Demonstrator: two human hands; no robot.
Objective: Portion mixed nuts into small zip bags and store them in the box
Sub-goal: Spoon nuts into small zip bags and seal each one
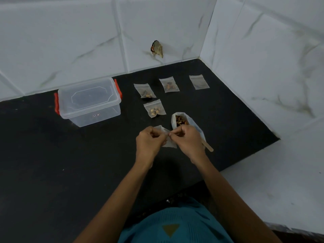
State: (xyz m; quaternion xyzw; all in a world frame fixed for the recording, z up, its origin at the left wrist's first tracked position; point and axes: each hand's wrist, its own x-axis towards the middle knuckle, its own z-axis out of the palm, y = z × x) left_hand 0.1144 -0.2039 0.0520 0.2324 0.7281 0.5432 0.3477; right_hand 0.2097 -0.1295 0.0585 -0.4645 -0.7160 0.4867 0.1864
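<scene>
My left hand (151, 141) and my right hand (188, 139) both pinch the top edge of a small clear zip bag (169, 143) held just above the black counter. Just behind my right hand stands an open white bag of mixed nuts (181, 120). A wooden stick (207, 146) pokes out from under my right hand. Three small zip bags with nuts inside lie flat further back: one (154, 108), one (144, 90) and one (169, 84). An empty zip bag (199, 82) lies at the back right. The clear lidded box (89, 101) with red clips stands to the left, closed.
The black counter (70, 163) ends at white marble-tiled walls behind and on the right. A dark crumpled scrap (157, 49) sticks to the back wall. The counter's right edge runs diagonally near my right arm.
</scene>
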